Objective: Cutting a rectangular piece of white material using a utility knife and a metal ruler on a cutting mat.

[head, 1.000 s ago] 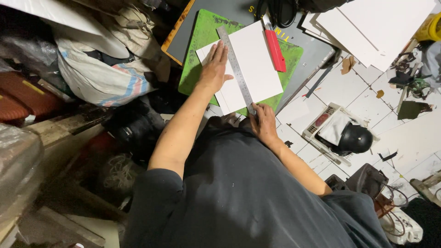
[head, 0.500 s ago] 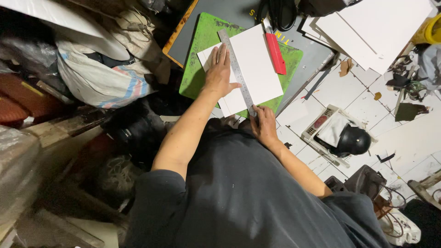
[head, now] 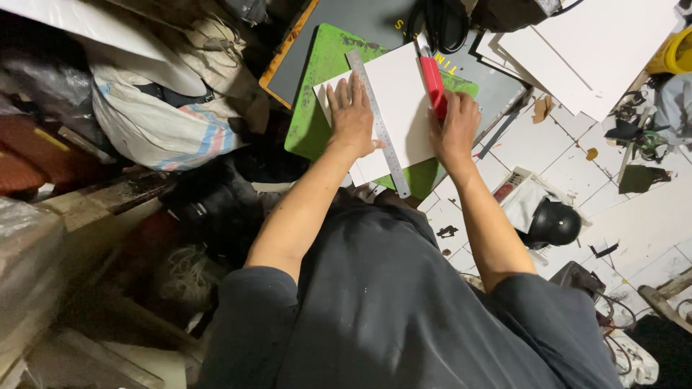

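Observation:
A white sheet of board (head: 400, 94) lies on a green cutting mat (head: 313, 108). A long metal ruler (head: 378, 122) runs across the sheet from top to bottom. My left hand (head: 351, 115) lies flat on the sheet, fingers spread, pressing beside the ruler's left edge. My right hand (head: 455, 130) rests at the sheet's right side, fingers over the lower end of a red utility knife (head: 432, 79) that lies there. Whether the fingers are closed round the knife is unclear.
A dark board (head: 346, 29) lies under the mat. More white sheets (head: 584, 50) are stacked at the upper right. A black helmet-like object (head: 553, 222) sits on the tiled floor at right. Bags and clutter (head: 158, 122) fill the left side.
My right hand has moved from the sheet's near edge up to the red knife at the right. My left hand stays pressed on the sheet by the ruler.

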